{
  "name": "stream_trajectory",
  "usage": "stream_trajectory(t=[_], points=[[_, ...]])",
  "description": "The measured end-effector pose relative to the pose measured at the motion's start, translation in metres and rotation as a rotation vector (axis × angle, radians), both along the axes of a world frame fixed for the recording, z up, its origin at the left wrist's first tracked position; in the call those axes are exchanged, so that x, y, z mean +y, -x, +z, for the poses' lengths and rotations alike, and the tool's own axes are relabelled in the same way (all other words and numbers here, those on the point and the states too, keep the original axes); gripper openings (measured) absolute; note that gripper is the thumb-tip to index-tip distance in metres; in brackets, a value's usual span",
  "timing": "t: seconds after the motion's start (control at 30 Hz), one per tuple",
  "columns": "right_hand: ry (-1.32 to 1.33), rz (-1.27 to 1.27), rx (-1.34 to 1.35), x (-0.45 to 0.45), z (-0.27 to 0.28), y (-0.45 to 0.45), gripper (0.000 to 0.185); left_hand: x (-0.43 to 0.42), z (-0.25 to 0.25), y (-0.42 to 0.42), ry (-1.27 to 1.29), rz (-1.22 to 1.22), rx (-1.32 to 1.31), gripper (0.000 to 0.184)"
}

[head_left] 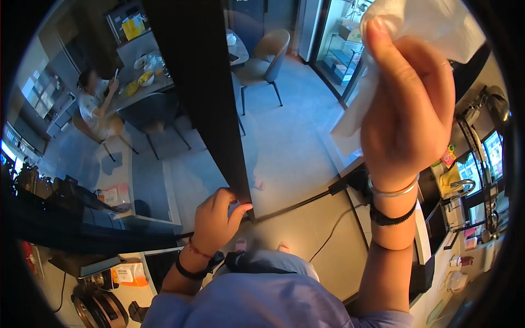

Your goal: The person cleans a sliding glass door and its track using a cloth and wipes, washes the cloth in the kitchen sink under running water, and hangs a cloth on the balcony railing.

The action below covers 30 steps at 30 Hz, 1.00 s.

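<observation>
My right hand (pixel 407 104) is raised at the upper right, thumb and fingers closed on a white tissue (pixel 437 27). Part of the tissue hangs down behind the hand; whether it touches glass I cannot tell. Lower down, my left hand (pixel 216 218) grips the edge of a dark door frame (pixel 202 93), thumb on the near side and the other fingers partly hidden. The frame runs from top centre down to that hand, with a glass panel (pixel 153 180) on its left.
Past the glass, a person (pixel 95 104) sits at a dining table (pixel 134 98) holding a phone. A chair (pixel 265 60) stands farther back. A floor track (pixel 295 206) crosses in front of my feet. Kitchen counters flank me, with a rice cooker (pixel 98 309) at lower left.
</observation>
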State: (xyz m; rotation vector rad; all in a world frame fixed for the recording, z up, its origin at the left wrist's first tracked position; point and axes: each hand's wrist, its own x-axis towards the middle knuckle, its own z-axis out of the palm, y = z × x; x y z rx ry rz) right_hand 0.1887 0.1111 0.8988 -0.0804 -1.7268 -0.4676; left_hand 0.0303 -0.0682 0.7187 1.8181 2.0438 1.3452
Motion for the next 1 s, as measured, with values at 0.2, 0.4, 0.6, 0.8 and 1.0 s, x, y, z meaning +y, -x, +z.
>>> stream_trajectory(t=[0.2, 0.4, 0.6, 0.8, 1.0], points=[[-0.014, -0.246, -0.047, 0.003, -0.003, -0.015, 0.029, 0.003, 0.003, 0.002, 0.030, 0.000, -0.059, 0.025], [0.096, -0.286, 0.339, 0.062, -0.020, -0.051, 0.037, 0.006, 0.005, 0.002, 0.066, -0.032, -0.076, 0.029], [0.258, -0.082, 0.061, -0.007, -0.115, -0.009, 0.021, 0.007, 0.011, 0.006, 0.114, -0.092, -0.127, 0.029], [0.283, -0.291, 0.053, -0.033, -0.141, -0.001, 0.032, 0.008, 0.012, 0.006, 0.115, -0.122, -0.140, 0.031], [0.360, -0.402, 0.074, -0.019, -0.131, -0.016, 0.031, 0.008, 0.005, 0.008, 0.102, -0.150, -0.153, 0.032]])
